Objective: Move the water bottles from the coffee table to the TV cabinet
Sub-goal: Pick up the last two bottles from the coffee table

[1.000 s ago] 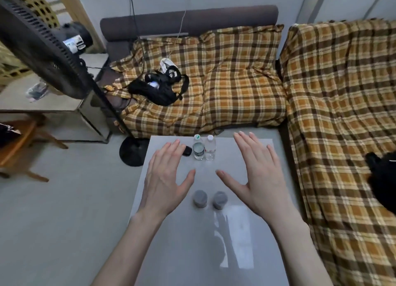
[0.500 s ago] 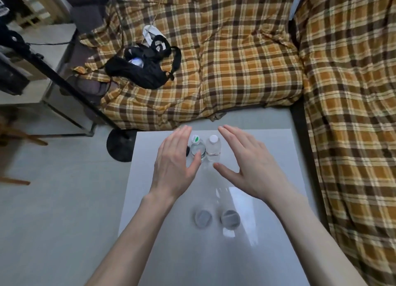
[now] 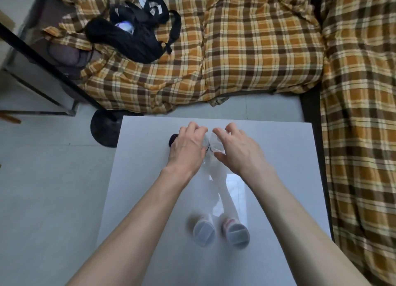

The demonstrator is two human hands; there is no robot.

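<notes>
Two clear water bottles stand side by side at the far middle of the white coffee table [image 3: 278, 157]. My left hand [image 3: 188, 150] wraps around the left bottle [image 3: 206, 144], which shows only as a thin sliver. My right hand [image 3: 237, 150] curls around the right bottle [image 3: 215, 145], with the thumb on its near side and the fingers over its top. Both caps are hidden by my fingers. Two more bottles, the left one [image 3: 203, 232] and the right one [image 3: 235, 233], stand nearer to me, seen from above. The TV cabinet is out of view.
A small black object [image 3: 172, 140] lies just left of my left hand. A fan's round black base [image 3: 102, 129] stands on the floor at the table's far left corner. A plaid-covered sofa [image 3: 246, 50] with a black bag [image 3: 132, 37] wraps around the far and right sides.
My head has tilted down and closer. Both hands moved forward from hovering open above the table and closed around the two far bottles.
</notes>
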